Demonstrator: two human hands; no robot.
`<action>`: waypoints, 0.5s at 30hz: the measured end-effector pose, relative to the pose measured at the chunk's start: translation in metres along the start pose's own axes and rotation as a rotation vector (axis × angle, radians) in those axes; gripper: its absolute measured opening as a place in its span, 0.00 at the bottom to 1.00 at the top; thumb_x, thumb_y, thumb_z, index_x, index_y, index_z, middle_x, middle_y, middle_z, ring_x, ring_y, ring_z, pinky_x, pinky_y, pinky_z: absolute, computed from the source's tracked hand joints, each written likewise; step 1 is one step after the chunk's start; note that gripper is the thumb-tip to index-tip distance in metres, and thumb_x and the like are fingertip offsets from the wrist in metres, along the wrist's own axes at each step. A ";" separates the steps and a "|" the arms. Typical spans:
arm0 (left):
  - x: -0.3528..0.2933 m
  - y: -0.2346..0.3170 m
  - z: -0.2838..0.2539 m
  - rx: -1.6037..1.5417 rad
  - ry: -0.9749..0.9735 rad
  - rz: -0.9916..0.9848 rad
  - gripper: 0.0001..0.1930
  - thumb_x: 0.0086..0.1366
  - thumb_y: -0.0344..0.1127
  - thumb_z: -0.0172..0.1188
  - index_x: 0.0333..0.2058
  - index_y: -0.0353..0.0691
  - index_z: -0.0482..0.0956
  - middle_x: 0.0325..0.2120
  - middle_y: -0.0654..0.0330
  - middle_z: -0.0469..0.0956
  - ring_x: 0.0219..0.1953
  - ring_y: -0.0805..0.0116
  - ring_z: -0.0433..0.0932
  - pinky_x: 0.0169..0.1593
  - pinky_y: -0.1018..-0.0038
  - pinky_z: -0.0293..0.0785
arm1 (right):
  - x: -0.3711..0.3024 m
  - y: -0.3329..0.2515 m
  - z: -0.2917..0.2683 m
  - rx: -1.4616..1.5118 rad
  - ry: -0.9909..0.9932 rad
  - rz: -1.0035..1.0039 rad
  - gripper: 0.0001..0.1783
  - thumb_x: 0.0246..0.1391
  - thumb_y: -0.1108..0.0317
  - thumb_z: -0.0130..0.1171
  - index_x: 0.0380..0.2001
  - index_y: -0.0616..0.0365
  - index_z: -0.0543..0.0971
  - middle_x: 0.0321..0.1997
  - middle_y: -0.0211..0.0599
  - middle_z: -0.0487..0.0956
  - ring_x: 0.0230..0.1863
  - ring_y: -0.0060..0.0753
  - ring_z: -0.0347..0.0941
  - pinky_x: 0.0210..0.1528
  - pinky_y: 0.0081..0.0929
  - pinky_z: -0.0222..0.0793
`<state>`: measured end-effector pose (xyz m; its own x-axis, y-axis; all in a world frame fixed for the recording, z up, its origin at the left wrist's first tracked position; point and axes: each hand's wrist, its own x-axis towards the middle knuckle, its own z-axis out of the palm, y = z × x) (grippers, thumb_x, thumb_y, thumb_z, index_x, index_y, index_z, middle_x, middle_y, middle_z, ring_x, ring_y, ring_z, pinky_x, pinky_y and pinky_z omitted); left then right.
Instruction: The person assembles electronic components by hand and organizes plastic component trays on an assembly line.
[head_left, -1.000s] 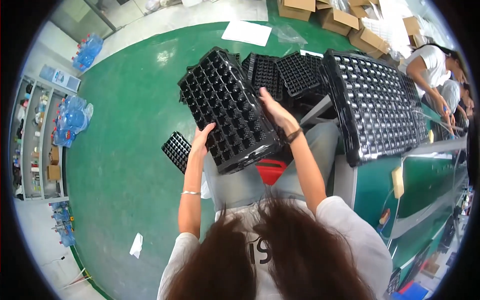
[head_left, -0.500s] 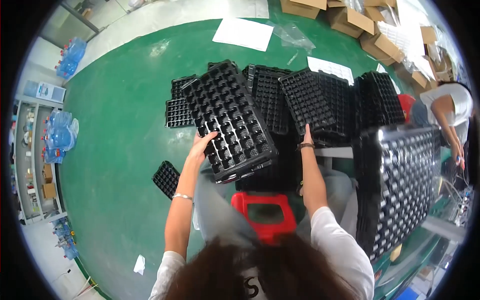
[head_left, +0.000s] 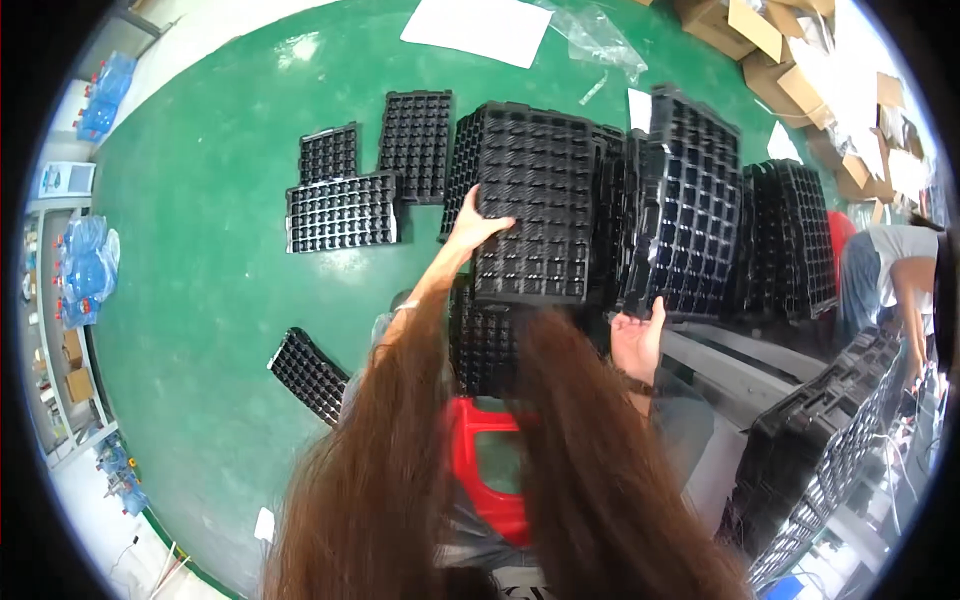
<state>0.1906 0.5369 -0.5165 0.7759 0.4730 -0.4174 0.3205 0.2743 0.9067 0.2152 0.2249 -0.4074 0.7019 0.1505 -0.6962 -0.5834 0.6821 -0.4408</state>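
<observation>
The left hand (head_left: 478,228) grips the left edge of a black compartment tray (head_left: 530,205), fingers curled over its rim, and holds it above the stacks of like trays (head_left: 700,230) that rise from the green floor (head_left: 200,300). The right hand (head_left: 638,340) is open, palm up, just below the lower edge of the upright tray stack to the right of the held tray; whether it touches that stack cannot be told. Long hair hangs over the forearms and hides the wrists.

Left of the held tray, three flat trays (head_left: 345,212) lie on the floor, and one more (head_left: 308,372) lies apart, below and to the left. A red stool (head_left: 480,455) stands beneath the held tray, toward the person. Right of the held tray, past the stacks, another person (head_left: 895,275) bends over, and a further tray pile (head_left: 830,450) leans at the lower right.

To do this step well, the tray seems to want a second grip: a thin moulded sheet held by one edge is likely to flex and sag. Bringing the open right hand to the opposite rim would keep it level. Its cells should line up with those of the pile beneath before it goes down, so it nests squarely and does not perch crooked.
</observation>
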 end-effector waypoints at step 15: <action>0.010 -0.039 0.027 0.124 -0.118 -0.145 0.46 0.58 0.59 0.53 0.63 0.36 0.41 0.63 0.45 0.48 0.65 0.56 0.49 0.64 0.70 0.46 | 0.077 0.141 -0.012 -0.271 0.175 0.061 0.17 0.49 0.49 0.61 0.25 0.49 0.73 0.25 0.25 0.72 0.29 0.22 0.67 0.37 0.23 0.65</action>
<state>0.2006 0.5089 -0.5542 0.7727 0.3330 -0.5405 0.4922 0.2235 0.8413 0.1817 0.3239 -0.5298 0.5954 0.0441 -0.8022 -0.7261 0.4569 -0.5138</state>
